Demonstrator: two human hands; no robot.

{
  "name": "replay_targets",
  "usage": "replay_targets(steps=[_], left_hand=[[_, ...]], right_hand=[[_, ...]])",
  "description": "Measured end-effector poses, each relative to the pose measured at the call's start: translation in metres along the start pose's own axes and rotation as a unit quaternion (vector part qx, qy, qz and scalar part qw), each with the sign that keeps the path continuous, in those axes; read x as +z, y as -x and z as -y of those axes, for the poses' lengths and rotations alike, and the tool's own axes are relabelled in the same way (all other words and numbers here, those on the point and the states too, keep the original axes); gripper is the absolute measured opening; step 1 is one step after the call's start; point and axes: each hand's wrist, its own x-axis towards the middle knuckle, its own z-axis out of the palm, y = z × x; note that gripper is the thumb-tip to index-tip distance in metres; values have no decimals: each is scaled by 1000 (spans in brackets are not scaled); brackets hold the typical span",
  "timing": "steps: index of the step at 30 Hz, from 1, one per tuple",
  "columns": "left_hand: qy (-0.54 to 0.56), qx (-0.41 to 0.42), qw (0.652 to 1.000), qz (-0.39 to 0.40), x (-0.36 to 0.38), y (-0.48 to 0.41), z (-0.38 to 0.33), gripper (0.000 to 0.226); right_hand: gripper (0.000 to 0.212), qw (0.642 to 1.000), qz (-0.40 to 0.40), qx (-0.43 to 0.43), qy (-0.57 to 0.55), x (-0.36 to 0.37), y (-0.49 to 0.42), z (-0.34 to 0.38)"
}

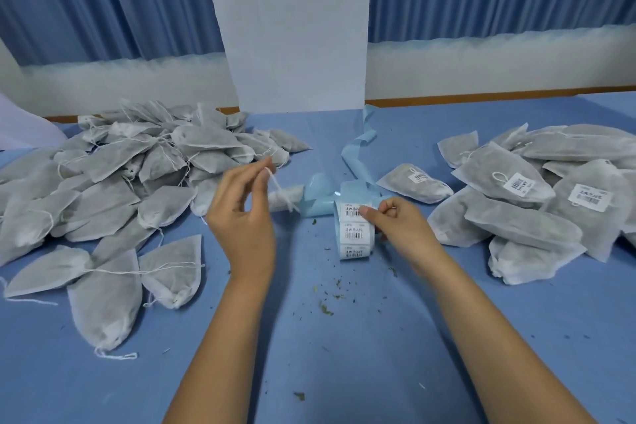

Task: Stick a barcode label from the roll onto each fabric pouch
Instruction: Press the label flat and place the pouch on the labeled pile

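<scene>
A roll of barcode labels stands on the blue table at centre. My right hand grips the roll, its thumb on the top label. Raised to the left of the roll, my left hand pinches the white drawstring of a grey fabric pouch, which lies behind the hand and is partly hidden. A heap of pouches with no labels showing fills the left side. Pouches bearing barcode labels are piled on the right.
Used pale-blue backing tape curls away from the roll toward the white pillar. One labelled pouch lies alone right of the tape. Bits of dried herb are scattered near the table's front.
</scene>
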Motion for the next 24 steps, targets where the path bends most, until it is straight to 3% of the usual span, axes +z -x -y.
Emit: replay_targets(steps=[3,6,9,12,14,15,17,19,24], left_hand=[[0,40,999,-25,-8,-7,-1,13],[-73,170,980,70,-13,-6,-2,15],[-101,243,953,150,-8,-1,-4,15],[-137,254,940,179,-3,4,-3,15],[-149,238,943,181,0,6,-4,13],[-153,242,939,192,2,8,-5,13],[-171,273,920,222,7,13,-7,14],[-182,288,907,246,11,17,-9,16],[-180,237,915,274,12,19,-10,18]], right_hand=[[40,998,-55,-37,17,7,-7,0],[39,996,-81,-43,-15,13,-13,-3],[37,994,-89,-27,-52,15,-13,-6],[38,987,-99,-26,-121,11,-8,0],[34,983,-123,-106,-80,2,1,8],[29,979,-102,-159,-76,-1,8,13],[13,966,18,-226,-121,-1,24,23],[16,955,97,-248,-134,4,36,27],[20,956,102,-228,-154,6,44,32]])
